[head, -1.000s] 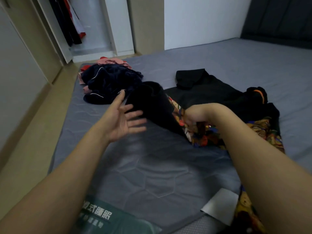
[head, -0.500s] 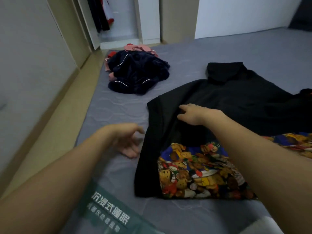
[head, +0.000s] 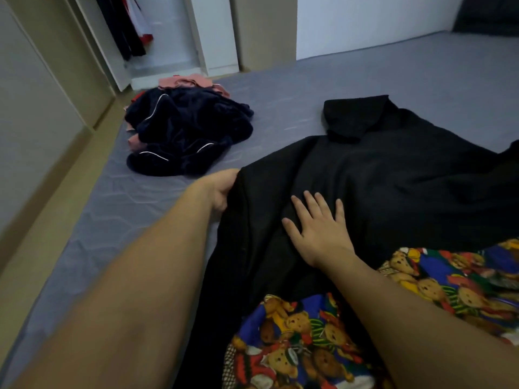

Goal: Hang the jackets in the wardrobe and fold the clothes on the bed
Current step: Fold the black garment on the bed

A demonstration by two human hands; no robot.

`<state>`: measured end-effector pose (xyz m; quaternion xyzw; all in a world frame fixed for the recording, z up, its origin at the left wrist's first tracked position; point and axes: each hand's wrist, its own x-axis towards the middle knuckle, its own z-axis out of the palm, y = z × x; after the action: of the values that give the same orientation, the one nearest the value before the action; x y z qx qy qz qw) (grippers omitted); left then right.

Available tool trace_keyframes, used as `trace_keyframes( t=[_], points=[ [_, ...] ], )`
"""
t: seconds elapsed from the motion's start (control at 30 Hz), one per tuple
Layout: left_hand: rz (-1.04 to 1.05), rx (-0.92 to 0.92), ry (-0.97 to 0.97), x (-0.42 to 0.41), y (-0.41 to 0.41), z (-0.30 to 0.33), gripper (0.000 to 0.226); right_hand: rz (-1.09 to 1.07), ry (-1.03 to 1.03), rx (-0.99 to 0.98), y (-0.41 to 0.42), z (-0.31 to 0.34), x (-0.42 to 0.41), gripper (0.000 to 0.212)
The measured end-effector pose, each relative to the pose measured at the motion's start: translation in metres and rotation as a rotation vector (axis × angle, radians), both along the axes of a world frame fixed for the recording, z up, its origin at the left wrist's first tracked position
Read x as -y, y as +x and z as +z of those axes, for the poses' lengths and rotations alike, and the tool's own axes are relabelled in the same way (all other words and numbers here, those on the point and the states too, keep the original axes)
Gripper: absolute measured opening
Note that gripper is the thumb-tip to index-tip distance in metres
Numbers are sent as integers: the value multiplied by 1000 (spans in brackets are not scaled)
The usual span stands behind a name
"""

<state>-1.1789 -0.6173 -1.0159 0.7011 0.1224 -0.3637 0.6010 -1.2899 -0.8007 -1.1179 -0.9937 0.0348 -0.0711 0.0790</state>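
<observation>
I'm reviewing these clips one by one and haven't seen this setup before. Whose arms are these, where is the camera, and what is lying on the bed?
There is no machine here: a person wears a wide-angle camera on the head, looking down at their own two bare arms. There is one view only.

The left hand grips the edge of a black garment spread on the grey bed. The right hand lies flat on that garment, fingers straight, holding nothing.

A teddy-bear print cloth lies nearest the camera, beside the black one. Farther off sits a crumpled navy pile with pink clothes behind it. Beyond the bed, an open wardrobe shows dark clothes hanging inside.
</observation>
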Motion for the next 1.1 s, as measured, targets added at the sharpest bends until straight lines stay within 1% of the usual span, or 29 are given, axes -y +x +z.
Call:
trace_keyframes(
  t=[0.03, 0.07, 0.1, 0.13, 0.17, 0.2, 0.23, 0.27, 0.3, 0.33, 0.37, 0.4, 0.43, 0.47, 0.5, 0.53, 0.57, 0.63, 0.67, 0.7, 0.73, 0.8, 0.87, 0.93, 1.0, 1.07, 1.1],
  points=[
    [11, 13, -25, 6, -2, 7, 31, 0, 6, 4, -1, 1, 1, 76],
    [36, 75, -34, 10, -4, 13, 27, -2, 15, 3, -2, 1, 2, 74],
    [101, 223, 24, 7, -3, 19, 23, 3, 25, 3, -2, 1, 2, 73],
    [204, 464, 176, 2, 0, 25, 22, 10, 38, 9, -2, 2, 2, 72],
    [323, 767, 423, -7, 1, 31, 22, 20, 56, 23, -3, 3, 1, 71],
    [389, 1050, 702, -19, -1, 37, 21, 35, 77, 38, -4, 4, 0, 71],
    [379, 1257, 965, -29, -6, 39, 20, 51, 98, 45, -6, 6, 0, 70],
    [310, 1356, 1191, -35, -11, 38, 25, 69, 118, 32, -8, 9, 1, 70],
    [217, 1373, 1366, -35, -18, 31, 33, 93, 139, -3, -9, 12, 1, 69],
    [130, 1366, 1447, -29, -27, 21, 41, 119, 177, -44, -10, 16, 2, 66],
    [48, 1360, 1425, -16, -36, 9, 46, 145, 238, -75, -10, 19, 5, 63],
    [-54, 1349, 1340, -1, -46, -5, 49, 163, 319, -78, -10, 23, 8, 58],
    [-187, 1295, 1249, 14, -54, -21, 52, 166, 408, -46, -9, 28, 14, 54],
    [-320, 1172, 1175, 26, -61, -38, 55, 151, 490, 6, -7, 33, 23, 50],
    [-432, 995, 1132, 33, -66, -53, 58, 120, 535, 57, -6, 38, 35, 47],
    [-507, 811, 1116, 34, -69, -65, 60, 82, 522, 86, -6, 43, 49, 47],
    [-541, 683, 1118, 32, -67, -69, 62, 43, 463, 87, -6, 47, 65, 50],
    [-577, 553, 1140, 40, -49, -52, 67, -31, 279, 18, -3, 53, 103, 57],
    [-578, 522, 1154, 48, -39, -37, 72, -60, 211, -27, 0, 56, 121, 60],
    [-557, 539, 1169, 58, -28, -21, 76, -90, 177, -62, 5, 59, 138, 62],
    [-517, 597, 1169, 72, -18, -7, 78, -119, 166, -90, 11, 62, 153, 63],
    [-439, 754, 1075, 102, 1, 10, 66, -139, 155, -152, 31, 66, 180, 63],
    [-374, 836, 928, 132, 23, 12, 53, -117, 116, -185, 58, 69, 206, 63],
    [-369, 898, 859, 160, 52, 8, 62, -118, 37, -179, 85, 68, 234, 64],
    [-392, 961, 867, 185, 84, 5, 77, -121, -20, -203, 103, 56, 262, 67],
    [-458, 901, 889, 206, 116, -4, 89, -103, -49, -208, 106, 33, 281, 73],
    [-519, 840, 920, 216, 129, -9, 91, -92, -57, -165, 106, 21, 286, 75]
  ],
)
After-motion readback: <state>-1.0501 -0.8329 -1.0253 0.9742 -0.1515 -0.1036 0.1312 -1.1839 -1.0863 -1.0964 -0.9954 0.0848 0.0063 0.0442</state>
